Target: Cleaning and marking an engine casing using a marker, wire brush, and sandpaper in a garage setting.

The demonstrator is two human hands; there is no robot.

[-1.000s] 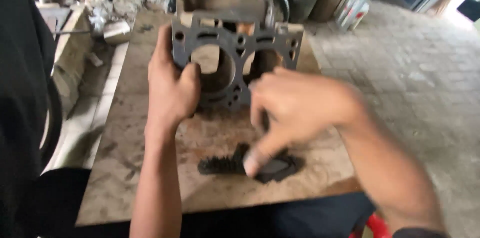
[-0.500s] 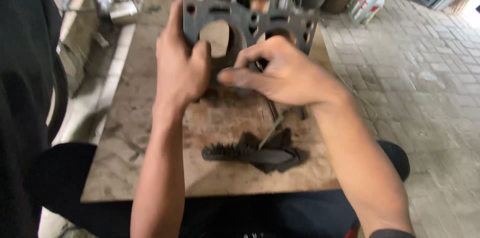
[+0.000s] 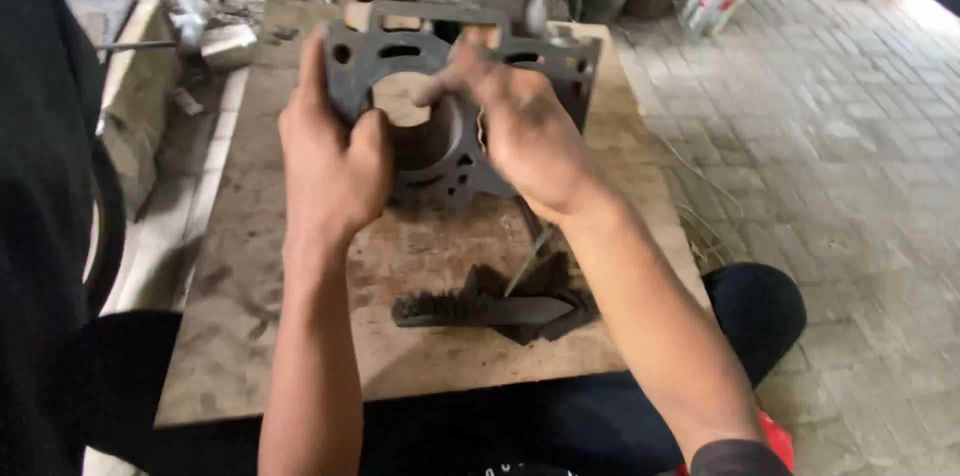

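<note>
Paved workshop floor, worn wooden board as bench. Left hand clamps dark metal gasket plate upright at board's far end, thumb through bore. Right hand fingers curled on plate face (blurred; grip on thin scraper unclear). Wire brush lies near. Judgement: brace plate firmly, work flat, light strokes.

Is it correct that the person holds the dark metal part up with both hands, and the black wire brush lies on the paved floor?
Not quite. In the head view the black wire brush lies on the wooden board, not on the paved floor. The rest holds: left hand and right hand both hold the dark metal part.
</note>
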